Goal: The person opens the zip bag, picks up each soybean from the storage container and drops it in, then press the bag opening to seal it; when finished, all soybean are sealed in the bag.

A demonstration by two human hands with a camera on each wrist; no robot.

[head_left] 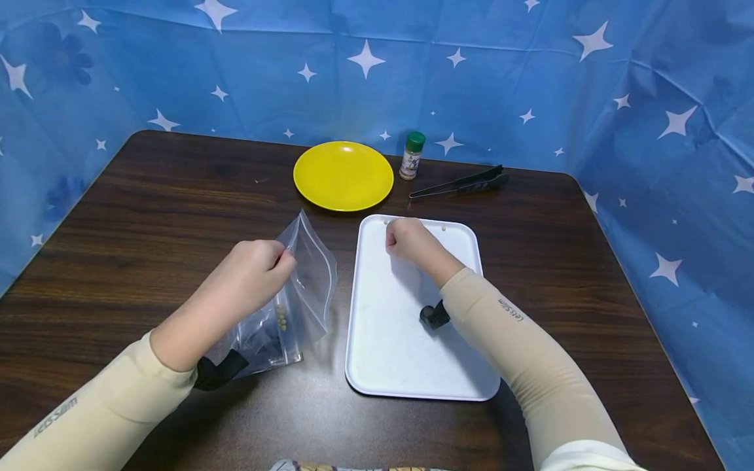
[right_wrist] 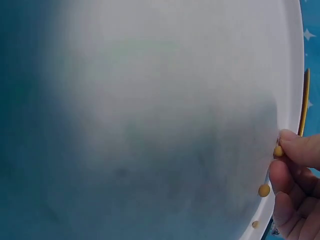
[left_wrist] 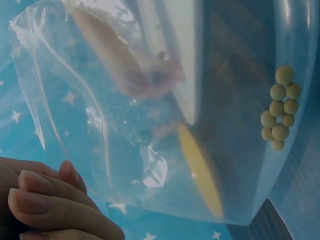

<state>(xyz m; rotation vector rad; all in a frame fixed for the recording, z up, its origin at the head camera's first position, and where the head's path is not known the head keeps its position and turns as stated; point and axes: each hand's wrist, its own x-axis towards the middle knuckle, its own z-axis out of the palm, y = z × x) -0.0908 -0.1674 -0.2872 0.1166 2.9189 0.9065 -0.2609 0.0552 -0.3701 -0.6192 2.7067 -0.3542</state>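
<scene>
My left hand (head_left: 257, 269) grips the upper edge of a clear zip bag (head_left: 312, 281), which stands upright with its mouth spread. Low in the bag lies a cluster of pale yellow soybeans (left_wrist: 280, 111). Over the far end of a white tray (head_left: 389, 340), my right hand (head_left: 415, 243) pinches a single soybean (right_wrist: 278, 151) between thumb and forefinger, close to the rim. Another soybean (right_wrist: 264, 190) rests just beside those fingertips, and a smaller-looking one (right_wrist: 255, 224) lies farther along the rim.
Behind the tray sit a yellow plate (head_left: 343, 176), a green-capped seasoning bottle (head_left: 411, 157) and black-tipped tongs (head_left: 462, 184). A blue starred cloth (head_left: 377, 98) hangs along the far edge of the dark wooden table (head_left: 118, 261). Something patterned (head_left: 353, 468) shows at the near edge.
</scene>
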